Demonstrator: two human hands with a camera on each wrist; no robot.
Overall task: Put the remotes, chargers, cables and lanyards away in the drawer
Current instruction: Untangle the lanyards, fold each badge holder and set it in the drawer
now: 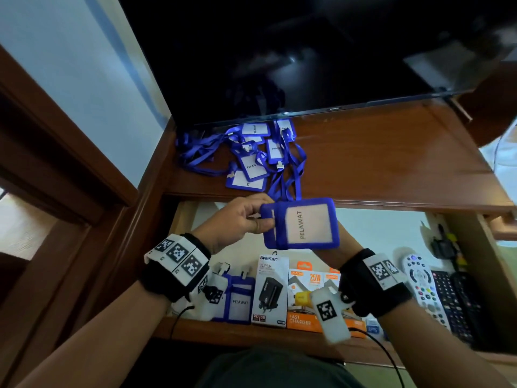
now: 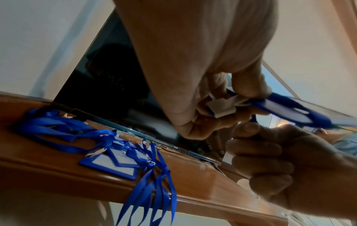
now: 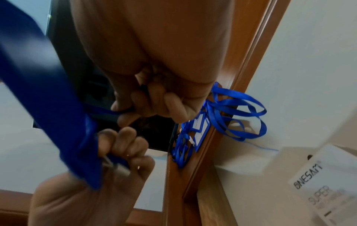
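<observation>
Lanyard badge [image 1: 302, 224] blurred, hiding right hand's fingers.

Two hands [image 1: 240, 219], eight lanyard badges [image 1: 253, 166], three charger boxes [image 1: 270, 289], three remotes [image 1: 422, 287] and one television [image 1: 307, 51] are counted, the badge tally being uncertain in the tangle.

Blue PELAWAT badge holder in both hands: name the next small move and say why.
Probably gather its trailing strap before lowering it. The left hand pinches the clip end of the badge holder and the right hand grips it from below, above the open drawer, but the strap runs up over the shelf edge into the lanyard pile and could drag it along.
</observation>
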